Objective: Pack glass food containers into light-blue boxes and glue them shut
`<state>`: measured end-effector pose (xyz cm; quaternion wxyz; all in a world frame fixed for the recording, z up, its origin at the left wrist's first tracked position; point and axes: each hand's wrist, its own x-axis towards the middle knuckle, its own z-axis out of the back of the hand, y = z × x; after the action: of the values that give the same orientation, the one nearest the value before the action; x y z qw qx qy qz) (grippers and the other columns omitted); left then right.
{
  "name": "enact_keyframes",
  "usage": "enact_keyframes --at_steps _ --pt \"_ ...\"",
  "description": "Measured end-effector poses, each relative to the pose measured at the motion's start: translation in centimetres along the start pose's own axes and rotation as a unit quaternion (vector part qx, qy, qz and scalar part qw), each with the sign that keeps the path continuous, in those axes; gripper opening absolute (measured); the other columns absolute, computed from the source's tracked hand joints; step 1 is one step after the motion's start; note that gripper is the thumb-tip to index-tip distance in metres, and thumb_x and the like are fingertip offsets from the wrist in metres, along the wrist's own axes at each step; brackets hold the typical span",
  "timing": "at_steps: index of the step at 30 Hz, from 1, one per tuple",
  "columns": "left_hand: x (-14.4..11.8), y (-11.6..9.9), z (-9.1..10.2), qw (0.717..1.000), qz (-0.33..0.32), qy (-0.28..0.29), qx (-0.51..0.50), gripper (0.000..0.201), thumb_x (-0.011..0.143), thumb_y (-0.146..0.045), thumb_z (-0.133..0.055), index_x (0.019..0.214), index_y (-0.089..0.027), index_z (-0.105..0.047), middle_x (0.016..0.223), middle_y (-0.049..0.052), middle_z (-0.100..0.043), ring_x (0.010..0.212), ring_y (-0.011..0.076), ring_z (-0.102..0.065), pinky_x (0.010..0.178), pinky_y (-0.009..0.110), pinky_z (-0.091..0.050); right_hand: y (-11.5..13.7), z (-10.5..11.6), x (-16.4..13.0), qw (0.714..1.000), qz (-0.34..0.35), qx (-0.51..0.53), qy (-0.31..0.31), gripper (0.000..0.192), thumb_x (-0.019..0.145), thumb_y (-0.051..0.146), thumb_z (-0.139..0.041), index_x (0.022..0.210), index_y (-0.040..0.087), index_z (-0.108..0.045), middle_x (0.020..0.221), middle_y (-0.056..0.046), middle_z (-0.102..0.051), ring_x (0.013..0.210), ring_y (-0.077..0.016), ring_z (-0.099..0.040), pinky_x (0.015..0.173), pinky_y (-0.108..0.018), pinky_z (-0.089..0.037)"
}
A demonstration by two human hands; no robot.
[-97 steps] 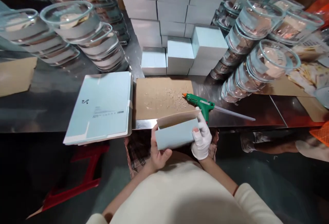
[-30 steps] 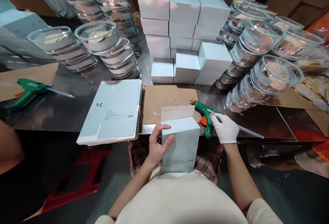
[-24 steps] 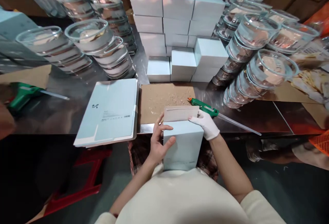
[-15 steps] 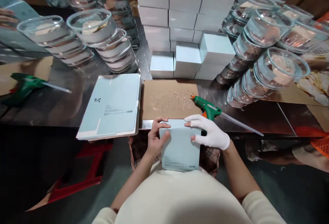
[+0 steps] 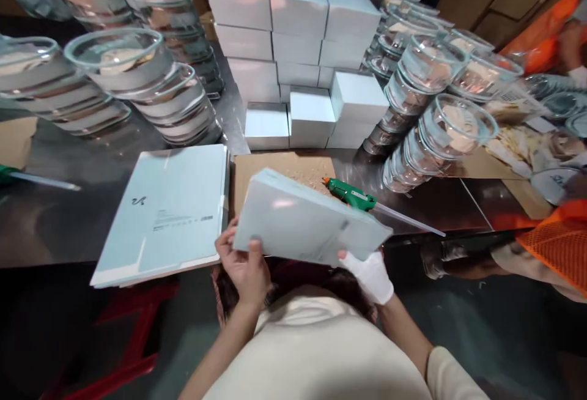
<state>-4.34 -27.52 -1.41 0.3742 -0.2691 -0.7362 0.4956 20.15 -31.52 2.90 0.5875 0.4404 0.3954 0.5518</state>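
Note:
A pale blue box point(image 5: 298, 219) is held up in front of me, tilted down to the right and somewhat blurred. My left hand point(image 5: 245, 265) grips its left end, thumb on the near face and fingers behind. On the right end, my right hand point(image 5: 369, 274), in a white glove with bare fingertips, is closed with the thumb in front; its other fingers are hidden. Just beyond the box, a green glue gun point(image 5: 353, 195) with a long clear glue stick lies beside a cardboard sheet point(image 5: 284, 162) flecked with bits. Left of it sits a stack of flat pale blue cartons point(image 5: 177, 195).
Finished-looking white boxes point(image 5: 300, 51) are piled at the back. Stacks of clear round tubs point(image 5: 156, 100) stand at left and more round tubs point(image 5: 426, 143) at right. A red stool point(image 5: 137, 339) is below at left. A person in orange mesh point(image 5: 559, 241) is at right.
Both hands have raised the box from my lap toward the table and turned it, so another face shows. My view has shifted slightly, revealing more at right.

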Motion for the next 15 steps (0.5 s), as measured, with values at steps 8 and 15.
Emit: enact_keyframes --at_steps 8,15 --pt "2.8 -5.9 1.4 0.816 -0.309 0.359 0.332 0.09 0.086 -0.043 -0.079 0.162 -0.029 -0.034 0.153 0.017 -0.058 0.156 0.0424 -0.038 0.128 0.073 0.006 8.9 4.6 6.6 0.884 0.307 -0.226 0.271 0.024 0.09 0.047 -0.075 0.096 0.025 -0.084 0.088 -0.003 -0.082 0.081 -0.0184 -0.077 0.08 -0.027 -0.059" --pt "1.6 -4.6 3.4 0.896 -0.286 0.242 0.237 0.08 0.086 -0.038 -0.076 0.158 -0.028 -0.044 0.14 0.012 -0.067 0.125 0.0334 -0.068 0.131 0.061 -0.027 15.3 19.5 21.9 0.8 0.008 -0.496 -0.338 0.075 0.082 0.07 -0.048 0.048 0.003 -0.054 0.124 -0.041 -0.066 0.137 -0.0423 -0.058 0.089 -0.046 -0.045"
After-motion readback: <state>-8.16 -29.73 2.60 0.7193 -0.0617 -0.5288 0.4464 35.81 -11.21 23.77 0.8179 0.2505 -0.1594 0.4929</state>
